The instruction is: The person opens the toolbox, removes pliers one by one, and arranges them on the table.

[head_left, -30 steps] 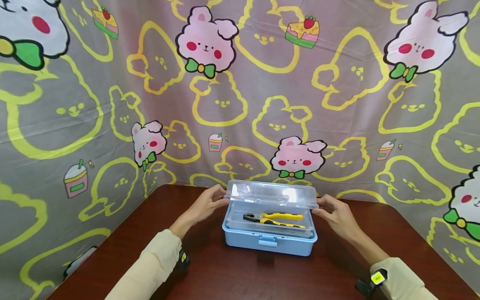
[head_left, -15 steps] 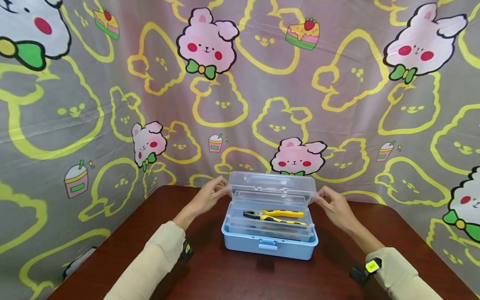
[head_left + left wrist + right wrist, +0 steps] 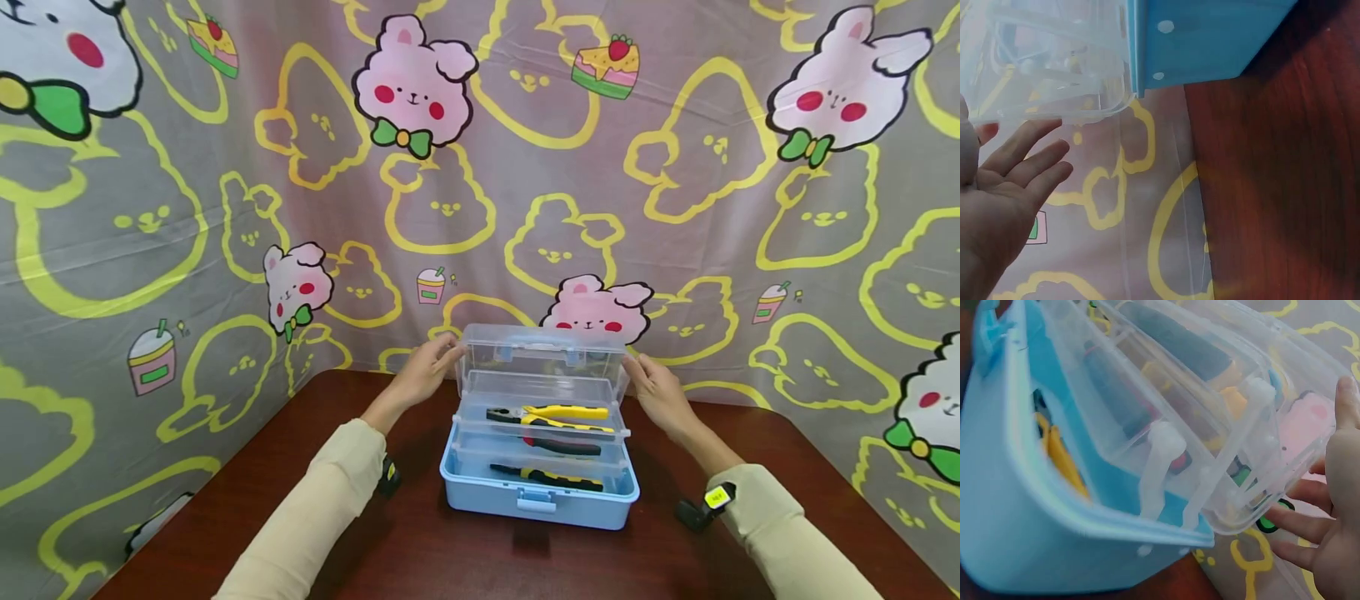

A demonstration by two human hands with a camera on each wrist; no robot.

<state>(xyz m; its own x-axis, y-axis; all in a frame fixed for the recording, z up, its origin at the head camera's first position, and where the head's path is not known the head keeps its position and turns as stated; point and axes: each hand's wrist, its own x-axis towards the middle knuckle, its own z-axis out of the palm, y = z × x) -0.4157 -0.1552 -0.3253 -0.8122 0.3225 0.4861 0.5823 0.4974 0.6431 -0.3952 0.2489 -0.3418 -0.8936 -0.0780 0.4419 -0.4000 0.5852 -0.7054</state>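
A light blue toolbox stands on the table, its clear lid swung up at the back. My left hand holds the lid's left edge between thumb and fingers. On the opposite edge, my right hand grips the lid with its thumb against the plastic. Two clear trays are raised in steps on white hinge arms. Yellow-handled pliers lie in the upper tray, and a dark tool with red lies in the tray below. Another yellow-and-black tool rests in the blue base.
The dark red-brown table extends around the toolbox. A grey curtain with cartoon rabbits hangs close behind and along both sides. The latch is at the toolbox's front.
Both hands have raised the lid up and back. The trays have lifted and spread apart with it, uncovering the dark tool with red and the tool in the base.
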